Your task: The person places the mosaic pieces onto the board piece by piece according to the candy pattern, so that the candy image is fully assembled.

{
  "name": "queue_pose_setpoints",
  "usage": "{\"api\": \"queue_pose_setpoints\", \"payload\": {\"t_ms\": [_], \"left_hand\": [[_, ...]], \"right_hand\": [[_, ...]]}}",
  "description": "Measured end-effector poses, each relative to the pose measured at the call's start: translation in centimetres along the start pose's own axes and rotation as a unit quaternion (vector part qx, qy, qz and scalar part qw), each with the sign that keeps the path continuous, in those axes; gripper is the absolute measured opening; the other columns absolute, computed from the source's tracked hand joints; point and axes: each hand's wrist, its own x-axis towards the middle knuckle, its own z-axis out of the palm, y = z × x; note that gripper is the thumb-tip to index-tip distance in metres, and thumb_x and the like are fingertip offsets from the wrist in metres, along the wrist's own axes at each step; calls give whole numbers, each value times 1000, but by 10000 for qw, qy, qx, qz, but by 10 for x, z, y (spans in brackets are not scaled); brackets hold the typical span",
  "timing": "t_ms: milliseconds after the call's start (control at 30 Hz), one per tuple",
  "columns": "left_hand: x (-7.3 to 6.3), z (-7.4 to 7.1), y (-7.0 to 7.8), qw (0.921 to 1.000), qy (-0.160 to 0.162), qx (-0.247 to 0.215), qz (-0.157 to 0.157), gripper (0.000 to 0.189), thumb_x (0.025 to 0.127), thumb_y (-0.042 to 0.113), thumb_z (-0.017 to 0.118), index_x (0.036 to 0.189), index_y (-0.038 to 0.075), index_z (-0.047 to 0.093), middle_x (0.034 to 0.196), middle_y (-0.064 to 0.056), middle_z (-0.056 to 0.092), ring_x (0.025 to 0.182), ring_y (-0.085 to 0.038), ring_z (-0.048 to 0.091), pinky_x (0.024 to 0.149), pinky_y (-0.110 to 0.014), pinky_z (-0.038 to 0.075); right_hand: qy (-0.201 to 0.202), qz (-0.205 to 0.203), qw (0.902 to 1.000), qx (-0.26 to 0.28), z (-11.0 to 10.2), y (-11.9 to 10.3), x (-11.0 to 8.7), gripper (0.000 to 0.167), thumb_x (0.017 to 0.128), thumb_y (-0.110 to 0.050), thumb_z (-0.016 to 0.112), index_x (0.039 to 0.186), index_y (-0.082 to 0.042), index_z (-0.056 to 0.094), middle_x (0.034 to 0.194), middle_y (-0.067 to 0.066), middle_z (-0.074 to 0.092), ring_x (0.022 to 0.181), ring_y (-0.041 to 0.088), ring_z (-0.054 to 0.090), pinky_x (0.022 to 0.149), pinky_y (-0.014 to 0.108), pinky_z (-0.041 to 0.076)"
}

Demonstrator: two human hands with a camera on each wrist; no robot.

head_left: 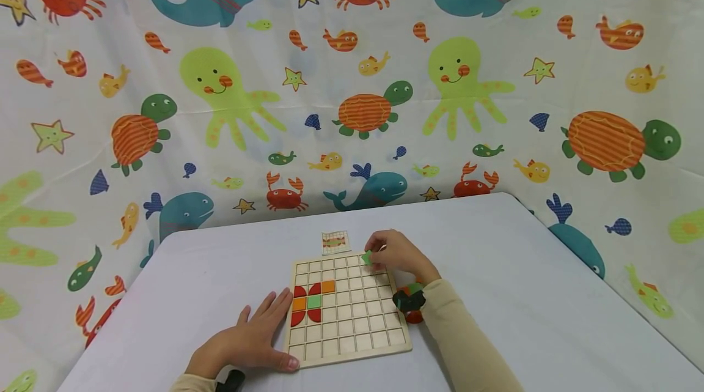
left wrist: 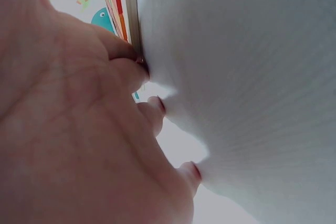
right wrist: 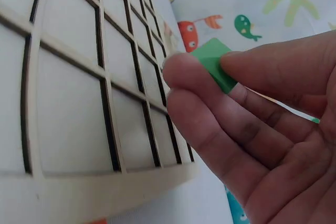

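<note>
By the right hand (head_left: 399, 252), a green tile (head_left: 366, 258) is pinched between the thumb and fingers. In the head view, the tile is seen at the far edge of the board (head_left: 360, 326), toward its right corner; in the right wrist view, it is held up, apart from the grid. The left hand (head_left: 253, 332) is laid with its fingers straight and spread, its fingertips set against the board's left edge and its thumb placed at the near left corner.

Seven pieces are set in the grid's cells at the left side. Four are red and rounded, two are orange squares (head_left: 327, 286), and one, a green square (head_left: 314, 301), is flanked on its left by the second orange one. Just beyond the board, a small card (head_left: 335, 242) is laid, on which a gridded picture is printed. Beside the board's right edge, loose pieces (head_left: 415, 317) are partly hidden by the dark band (head_left: 409, 299) worn on the right wrist. The table is covered by a white cloth (head_left: 550, 276), and behind it a curtain (head_left: 418, 147) is printed with sea animals.
</note>
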Motion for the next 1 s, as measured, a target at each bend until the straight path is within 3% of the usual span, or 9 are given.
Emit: {"api": "queue_pose_setpoints", "payload": {"t_ms": [267, 1000], "left_hand": [[0, 0, 0, 10000, 2, 10, -2, 132, 72, 61, 93, 171, 7, 23, 177, -15, 18, 162, -45, 6, 118, -79, -5], [0, 1, 0, 10000, -13, 23, 8, 132, 73, 61, 92, 171, 7, 22, 177, -15, 18, 162, -45, 7, 118, -79, -4]], "right_hand": [[-430, -20, 9967, 695, 11, -4, 5, 7, 96, -1, 73, 103, 2, 73, 85, 8, 70, 74, 26, 76, 75, 38, 65], [-758, -254, 9962, 334, 34, -22, 2, 6, 94, -7, 79, 100, -6, 78, 86, 0, 74, 77, 17, 68, 75, 33, 58]]}}
